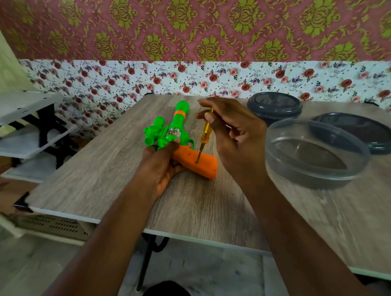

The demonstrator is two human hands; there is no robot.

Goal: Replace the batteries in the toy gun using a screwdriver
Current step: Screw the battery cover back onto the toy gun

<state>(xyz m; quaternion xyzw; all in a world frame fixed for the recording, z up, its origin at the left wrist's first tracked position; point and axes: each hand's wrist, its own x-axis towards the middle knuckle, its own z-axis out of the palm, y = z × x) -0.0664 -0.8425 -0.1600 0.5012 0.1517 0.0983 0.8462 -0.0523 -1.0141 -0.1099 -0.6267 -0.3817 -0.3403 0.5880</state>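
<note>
right hand (232, 136) grips screwdriver (205, 131) | tip on toy gun (179, 143) grip | no legible writing

A home room: ornate damask wallpaper (194, 26), floral wall covering (214, 80), wood-grain table (114, 167), plastic food containers (314, 152).

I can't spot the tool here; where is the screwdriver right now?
In the head view, the screwdriver is near the table's centre, held upright in the right hand, its tip on the orange handle of the toy gun.
</note>
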